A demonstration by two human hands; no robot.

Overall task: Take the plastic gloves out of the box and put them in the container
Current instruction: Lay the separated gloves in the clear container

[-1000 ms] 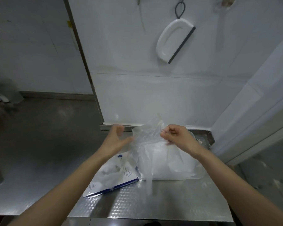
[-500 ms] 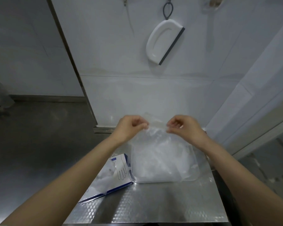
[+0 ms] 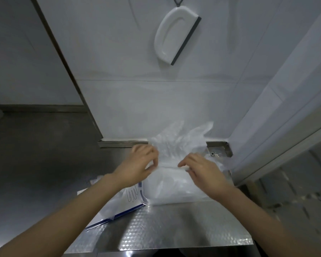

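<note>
A clear plastic glove (image 3: pixel 178 143) is stretched between both hands, its fingers sticking up toward the wall. My left hand (image 3: pixel 139 166) pinches its left edge and my right hand (image 3: pixel 202 168) pinches its right edge, just above the clear plastic container (image 3: pixel 174 195). The container holds a heap of translucent gloves. A white and blue glove box (image 3: pixel 122 203), with a glove outline printed on it, lies flat to the left of the container, partly under my left forearm.
Everything sits on an embossed steel counter (image 3: pixel 170 229) against a white tiled wall. A white scraper with a dark edge (image 3: pixel 176 34) hangs on the wall above. A steel bracket (image 3: pixel 219 148) stands at the back right. At left lies a dark floor.
Both hands have come down from chest height to just above the container, still holding the glove. The glove's fingers now flap upward behind my hands.
</note>
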